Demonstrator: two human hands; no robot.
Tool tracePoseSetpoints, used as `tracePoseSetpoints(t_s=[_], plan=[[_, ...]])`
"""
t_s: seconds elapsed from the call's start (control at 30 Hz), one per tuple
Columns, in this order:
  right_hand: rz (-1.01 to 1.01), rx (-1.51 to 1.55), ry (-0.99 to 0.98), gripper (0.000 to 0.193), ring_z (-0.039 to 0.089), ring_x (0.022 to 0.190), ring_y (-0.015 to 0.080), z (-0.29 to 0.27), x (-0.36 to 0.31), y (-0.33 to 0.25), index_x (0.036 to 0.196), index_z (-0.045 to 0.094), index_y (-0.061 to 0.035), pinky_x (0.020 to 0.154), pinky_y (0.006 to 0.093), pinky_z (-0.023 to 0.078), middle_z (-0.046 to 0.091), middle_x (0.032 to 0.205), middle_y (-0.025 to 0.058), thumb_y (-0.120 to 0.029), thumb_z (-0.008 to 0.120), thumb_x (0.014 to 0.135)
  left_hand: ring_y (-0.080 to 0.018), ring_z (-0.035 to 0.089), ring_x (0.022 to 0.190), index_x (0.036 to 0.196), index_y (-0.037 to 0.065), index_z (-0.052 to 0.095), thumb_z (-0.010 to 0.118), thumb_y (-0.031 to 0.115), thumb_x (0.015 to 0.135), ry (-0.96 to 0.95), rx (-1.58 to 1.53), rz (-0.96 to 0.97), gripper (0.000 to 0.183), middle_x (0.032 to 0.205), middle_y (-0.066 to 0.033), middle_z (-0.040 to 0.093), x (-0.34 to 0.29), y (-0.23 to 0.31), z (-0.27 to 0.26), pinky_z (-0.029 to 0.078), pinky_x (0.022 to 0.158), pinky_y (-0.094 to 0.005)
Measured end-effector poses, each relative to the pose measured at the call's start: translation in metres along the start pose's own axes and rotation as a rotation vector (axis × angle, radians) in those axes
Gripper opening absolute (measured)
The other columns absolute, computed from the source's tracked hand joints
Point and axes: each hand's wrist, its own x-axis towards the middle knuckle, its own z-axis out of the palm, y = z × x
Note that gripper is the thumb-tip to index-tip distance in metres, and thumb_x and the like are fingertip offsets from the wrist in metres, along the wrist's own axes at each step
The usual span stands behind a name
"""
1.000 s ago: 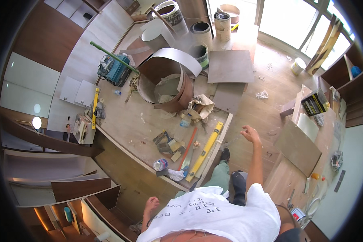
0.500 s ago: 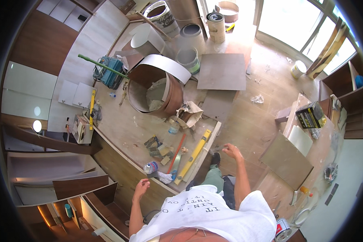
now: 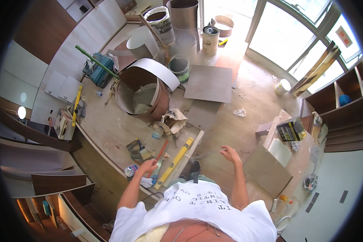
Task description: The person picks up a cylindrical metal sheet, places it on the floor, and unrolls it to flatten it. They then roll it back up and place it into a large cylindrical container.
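1. Left hand (image 3: pixel 149 165): fingers curled, cannot tell whether holding anything — red strip (image 3: pixel 161 153) beside its fingertips, bottle (image 3: pixel 130 170) to its left.
2. Right hand (image 3: pixel 229 153): fingers loosely parted — yellow level (image 3: pixel 174 162) to its left.

Renovation site: spirit level (image 3: pixel 174 163), bucket (image 3: pixel 182 76)

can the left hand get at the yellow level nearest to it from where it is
Probably yes: the left hand appears close to the yellow level, whose top looks uncovered, and only low things like the red strip seem to lie between.
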Motion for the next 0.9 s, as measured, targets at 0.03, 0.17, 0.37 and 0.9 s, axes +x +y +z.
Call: tracePoseSetpoints(t_s=[0.03,0.17,0.37,0.9], plan=[[0.008,-0.01,0.009,0.048,0.066,0.106,0.0328,-0.007,-0.008,0.002,0.129,0.061,-0.0077,0.093,0.0411,0.051,0.069,0.116,0.0193,-0.035,0.066,0.089,-0.0338,0.068,0.098,0.121,0.005,0.062,0.069,0.04,0.086,-0.002,0.025,0.048,0.05,0.104,-0.0184,0.071,0.024,0.005,-0.002,0.053,0.085,-0.0418],[0.056,-0.013,0.064,0.048,0.068,0.103,0.0306,-0.033,-0.042,0.009,0.13,0.06,-0.0072,0.09,0.0394,0.052,0.069,0.114,0.0194,-0.032,0.067,0.09,-0.037,0.065,0.106,0.123,0.005,0.061,0.066,0.038,0.086,-0.074,0.239,0.233,0.05,0.114,-0.0215,0.068,0.123,0.086,-0.017,0.052,0.089,-0.0458],[0.041,0.125,0.223,0.044,0.069,0.095,0.0255,-0.056,-0.065,0.039,0.129,0.06,-0.0059,0.082,0.0351,0.055,0.071,0.108,0.0179,-0.025,0.068,0.09,-0.0379,0.066,0.099,0.121,0.002,0.061,0.063,0.033,0.089,-0.149,0.414,0.533,0.045,0.104,-0.0205,0.07,0.223,0.248,-0.02,0.053,0.085,-0.0459],[0.083,0.295,0.106,0.05,0.068,0.102,0.0273,-0.206,0.134,0.117,0.132,0.058,-0.0046,0.088,0.0359,0.053,0.069,0.116,0.0176,-0.032,0.066,0.09,-0.0361,0.064,0.109,0.124,0.004,0.06,0.065,0.031,0.087,-0.298,0.569,0.47,0.046,0.116,-0.0191,0.068,0.436,0.466,-0.09,0.051,0.092,-0.0442]])
